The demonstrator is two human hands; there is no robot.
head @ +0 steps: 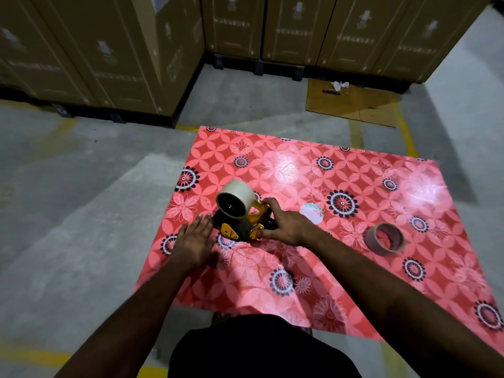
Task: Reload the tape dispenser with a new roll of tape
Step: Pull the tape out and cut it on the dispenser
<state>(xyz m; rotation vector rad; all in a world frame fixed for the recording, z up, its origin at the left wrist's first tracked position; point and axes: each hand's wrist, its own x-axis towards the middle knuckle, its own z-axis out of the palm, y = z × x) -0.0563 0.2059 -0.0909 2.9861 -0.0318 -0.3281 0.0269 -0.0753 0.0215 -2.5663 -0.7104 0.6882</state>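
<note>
A yellow and black tape dispenser (241,227) rests on a red flowered mat (381,214). A full pale roll of tape (238,196) sits on its spindle, raised at the far left end. My right hand (286,223) grips the dispenser's handle from the right. My left hand (195,240) lies flat with fingers spread on the mat, just left of the dispenser and close to its front end. An empty brown cardboard tape core (384,239) lies on the mat to the right, apart from both hands.
A small round white sticker or disc (312,213) lies on the mat right of my right hand. Tall cardboard boxes (109,55) on black pallets line the back. A flat cardboard sheet (354,103) lies on the concrete floor with yellow lines.
</note>
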